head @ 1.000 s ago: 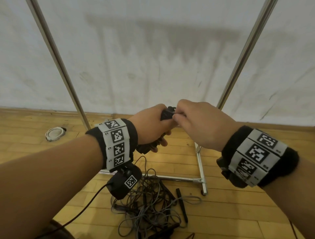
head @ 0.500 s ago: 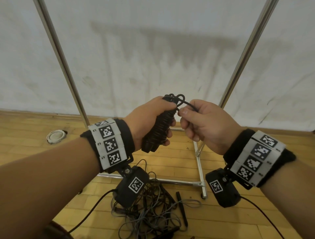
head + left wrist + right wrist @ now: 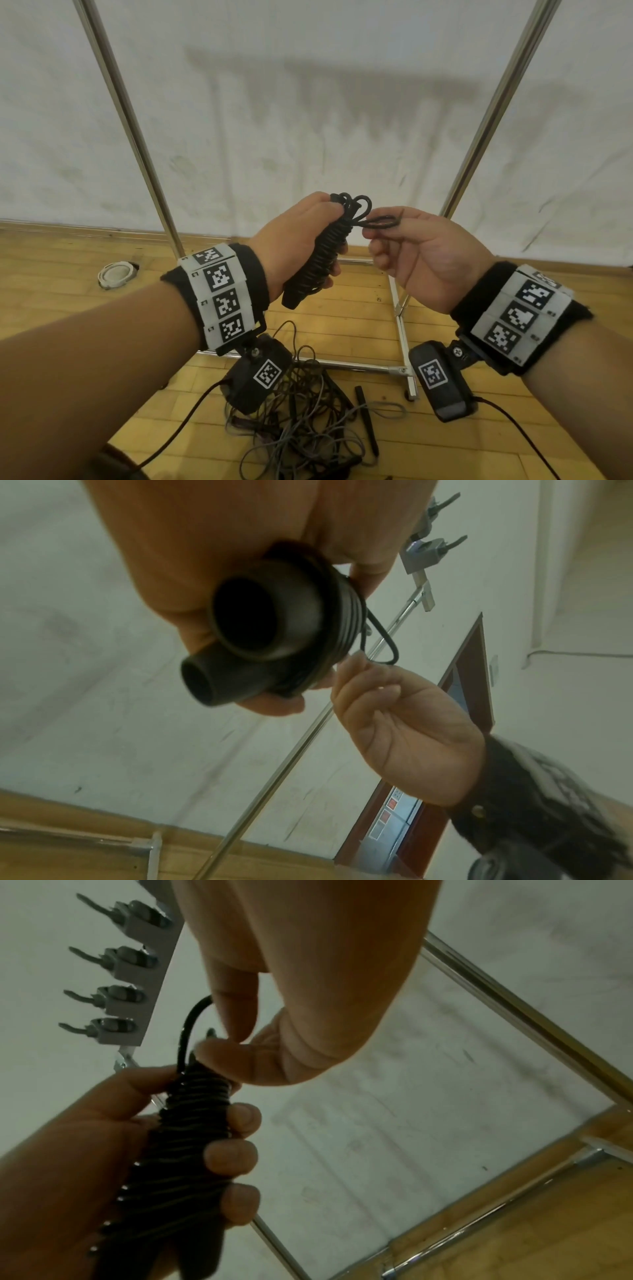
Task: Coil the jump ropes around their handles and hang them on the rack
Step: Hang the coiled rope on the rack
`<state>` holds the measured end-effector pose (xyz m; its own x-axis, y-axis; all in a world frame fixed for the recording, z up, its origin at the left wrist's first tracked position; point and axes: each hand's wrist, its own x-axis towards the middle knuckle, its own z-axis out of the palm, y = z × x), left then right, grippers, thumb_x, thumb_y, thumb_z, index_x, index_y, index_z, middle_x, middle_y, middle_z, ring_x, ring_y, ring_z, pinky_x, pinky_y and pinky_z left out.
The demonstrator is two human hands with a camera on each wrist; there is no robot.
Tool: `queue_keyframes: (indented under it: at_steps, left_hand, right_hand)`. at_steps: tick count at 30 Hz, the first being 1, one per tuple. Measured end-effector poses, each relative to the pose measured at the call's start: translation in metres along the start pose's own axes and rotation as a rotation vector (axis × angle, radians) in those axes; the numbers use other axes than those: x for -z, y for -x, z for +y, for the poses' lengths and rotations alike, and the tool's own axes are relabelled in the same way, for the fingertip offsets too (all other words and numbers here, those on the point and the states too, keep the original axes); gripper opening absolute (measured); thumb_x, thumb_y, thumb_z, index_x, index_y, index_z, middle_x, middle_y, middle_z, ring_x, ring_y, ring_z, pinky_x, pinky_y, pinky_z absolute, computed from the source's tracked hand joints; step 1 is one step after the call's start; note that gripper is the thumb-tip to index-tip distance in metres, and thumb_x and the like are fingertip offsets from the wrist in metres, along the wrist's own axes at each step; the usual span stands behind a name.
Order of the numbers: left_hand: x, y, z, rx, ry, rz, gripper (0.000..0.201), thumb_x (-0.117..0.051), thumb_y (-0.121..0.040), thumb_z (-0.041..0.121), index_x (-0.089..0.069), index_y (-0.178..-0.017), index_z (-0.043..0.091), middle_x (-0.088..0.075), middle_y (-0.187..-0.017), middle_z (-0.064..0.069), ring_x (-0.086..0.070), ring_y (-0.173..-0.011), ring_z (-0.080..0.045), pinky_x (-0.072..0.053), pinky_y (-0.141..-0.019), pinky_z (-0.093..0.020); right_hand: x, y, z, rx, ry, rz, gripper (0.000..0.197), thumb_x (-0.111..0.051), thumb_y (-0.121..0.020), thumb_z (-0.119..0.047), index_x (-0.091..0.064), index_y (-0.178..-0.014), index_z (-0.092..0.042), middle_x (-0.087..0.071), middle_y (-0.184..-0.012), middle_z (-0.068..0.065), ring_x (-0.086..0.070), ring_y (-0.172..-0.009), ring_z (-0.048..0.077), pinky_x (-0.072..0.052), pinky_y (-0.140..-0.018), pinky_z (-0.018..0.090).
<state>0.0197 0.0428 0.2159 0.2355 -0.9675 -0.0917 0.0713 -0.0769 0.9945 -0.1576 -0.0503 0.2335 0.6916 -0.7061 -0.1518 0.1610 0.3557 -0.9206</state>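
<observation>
1. Left hand point(image 3: 294, 246): wrapped around a black jump rope coiled tightly over its two black tubular handles point(image 3: 317, 260), fingers point(image 3: 236, 1158) curled over the coils, thumb on the far side.
2. Bundle held at chest height, tilted, upper end toward the right hand; two open handle ends point(image 3: 246, 620) poking out below the left palm.
3. Right hand point(image 3: 428, 253): thumb and forefinger pinching a free loop of black cord point(image 3: 380, 222) that leaves the top of the bundle; other fingers curled loosely into the palm.
4. Loop stretched sideways between the two grips, just right of the bundle's knotted top.
5. Behind both grips: shiny metal rack with two slanted uprights point(image 3: 137, 137), its base bars on the floor below the hands.
6. Above the grips in the right wrist view: grey strip carrying a row of grey hooks point(image 3: 120, 961).
7. Beneath the hands, on the yellow wooden plank floor point(image 3: 51, 267): tangled pile of grey and black jump ropes point(image 3: 308, 428) with loose black handles.
8. Left of the left wrist, on the floor near the white wall: small round white object point(image 3: 116, 274), kind not discernible.
</observation>
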Motion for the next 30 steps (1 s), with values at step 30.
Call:
queue_keyframes:
  at_steps: [30]
  left_hand:
    - [-0.015, 0.004, -0.002, -0.179, -0.485, 0.193, 0.017, -0.047, -0.109, 0.034, -0.053, -0.124, 0.033, -0.071, -0.094, -0.013, -0.068, -0.07, -0.026, -0.061, -0.063, -0.046]
  right_hand:
    - [-0.019, -0.008, 0.0, 0.373, 0.283, 0.303, 0.009, -0.072, -0.093, -0.009, -0.075, -0.101, -0.009, -0.074, -0.091, 0.014, -0.071, -0.07, 0.027, -0.061, -0.064, 0.034]
